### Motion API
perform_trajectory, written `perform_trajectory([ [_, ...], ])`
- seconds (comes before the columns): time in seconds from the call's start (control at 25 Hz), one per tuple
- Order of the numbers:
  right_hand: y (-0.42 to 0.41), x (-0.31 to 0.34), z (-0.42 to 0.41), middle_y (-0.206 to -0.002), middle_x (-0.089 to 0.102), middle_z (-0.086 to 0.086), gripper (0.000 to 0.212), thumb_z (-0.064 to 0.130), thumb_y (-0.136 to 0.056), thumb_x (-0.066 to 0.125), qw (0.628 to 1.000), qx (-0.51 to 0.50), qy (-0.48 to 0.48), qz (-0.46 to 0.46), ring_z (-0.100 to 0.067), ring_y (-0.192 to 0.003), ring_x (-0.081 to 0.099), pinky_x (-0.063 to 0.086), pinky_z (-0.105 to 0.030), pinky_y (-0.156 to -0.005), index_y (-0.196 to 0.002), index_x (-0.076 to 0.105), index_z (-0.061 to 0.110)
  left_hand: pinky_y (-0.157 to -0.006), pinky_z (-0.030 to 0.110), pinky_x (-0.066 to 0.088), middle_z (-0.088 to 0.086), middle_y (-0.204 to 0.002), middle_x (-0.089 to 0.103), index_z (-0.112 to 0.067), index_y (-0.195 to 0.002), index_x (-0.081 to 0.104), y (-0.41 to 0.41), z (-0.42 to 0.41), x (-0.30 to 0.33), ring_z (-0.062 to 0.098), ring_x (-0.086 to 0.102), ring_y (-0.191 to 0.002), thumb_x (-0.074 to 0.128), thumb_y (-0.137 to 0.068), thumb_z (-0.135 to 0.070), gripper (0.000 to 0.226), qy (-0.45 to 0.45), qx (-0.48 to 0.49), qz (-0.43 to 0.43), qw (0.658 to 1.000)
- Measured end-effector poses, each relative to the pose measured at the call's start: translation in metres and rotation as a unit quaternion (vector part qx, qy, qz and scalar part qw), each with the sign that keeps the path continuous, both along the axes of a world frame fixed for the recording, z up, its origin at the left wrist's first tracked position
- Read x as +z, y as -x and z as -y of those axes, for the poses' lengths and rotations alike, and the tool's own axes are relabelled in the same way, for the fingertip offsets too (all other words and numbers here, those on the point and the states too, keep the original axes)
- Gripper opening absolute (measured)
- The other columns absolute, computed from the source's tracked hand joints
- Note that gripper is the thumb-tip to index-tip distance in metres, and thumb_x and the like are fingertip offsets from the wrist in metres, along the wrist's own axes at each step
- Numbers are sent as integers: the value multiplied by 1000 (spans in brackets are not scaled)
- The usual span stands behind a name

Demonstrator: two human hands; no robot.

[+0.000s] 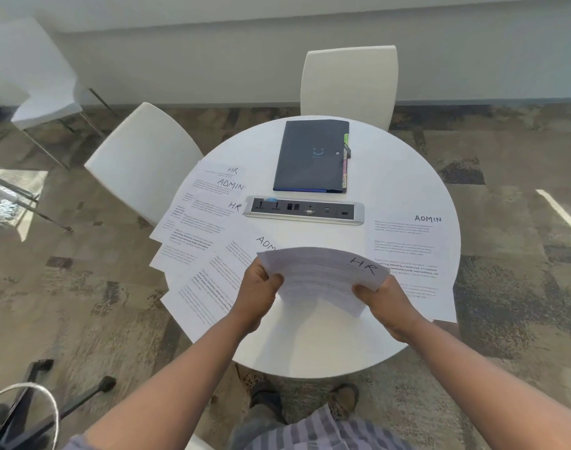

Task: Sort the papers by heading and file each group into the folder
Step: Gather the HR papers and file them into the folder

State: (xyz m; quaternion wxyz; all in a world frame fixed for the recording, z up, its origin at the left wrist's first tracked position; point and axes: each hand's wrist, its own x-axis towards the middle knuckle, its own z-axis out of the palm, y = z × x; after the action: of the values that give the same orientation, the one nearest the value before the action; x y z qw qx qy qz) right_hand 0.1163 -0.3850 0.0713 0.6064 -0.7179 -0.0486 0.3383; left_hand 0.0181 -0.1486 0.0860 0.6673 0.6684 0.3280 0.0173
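Both hands hold up a sheet headed HR (323,274) above the white round table (310,345). My left hand (259,289) pinches its left edge and my right hand (380,302) pinches its lower right edge. A fanned spread of several sheets headed HR and ADMIN (206,228) lies on the table's left side. One sheet headed ADMIN (414,251) lies alone on the right side. A dark closed folder (310,157) with coloured tabs along its right edge rests at the far side of the table.
A silver power and port strip (305,210) is set into the table's middle, between the folder and the papers. White chairs stand at the far left (141,164) and far side (349,82). A black chair base (34,414) is at lower left.
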Motion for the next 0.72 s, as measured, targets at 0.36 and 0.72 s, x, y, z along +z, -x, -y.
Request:
perform_trajectory([
  [0.36, 4, -6, -4, -112, 76, 4, 39, -3, -100, 52, 1000, 1, 15, -12, -25, -112, 67, 54, -50, -102, -110, 71, 30, -77, 20, 57, -2, -113, 78, -15, -121, 68, 3, 3, -10, 13, 72, -105, 42, -96, 12, 45, 10, -34, -5, 999],
  [0.72, 7, -12, -3, -116, 75, 2, 40, -8, -97, 53, 998, -15, 1, -63, -22, -113, 67, 51, -41, -102, -110, 71, 25, -89, 25, 56, -6, -115, 77, -15, -123, 69, 10, 0, -28, 14, 70, -112, 47, -98, 10, 42, 22, -42, -42, 998],
])
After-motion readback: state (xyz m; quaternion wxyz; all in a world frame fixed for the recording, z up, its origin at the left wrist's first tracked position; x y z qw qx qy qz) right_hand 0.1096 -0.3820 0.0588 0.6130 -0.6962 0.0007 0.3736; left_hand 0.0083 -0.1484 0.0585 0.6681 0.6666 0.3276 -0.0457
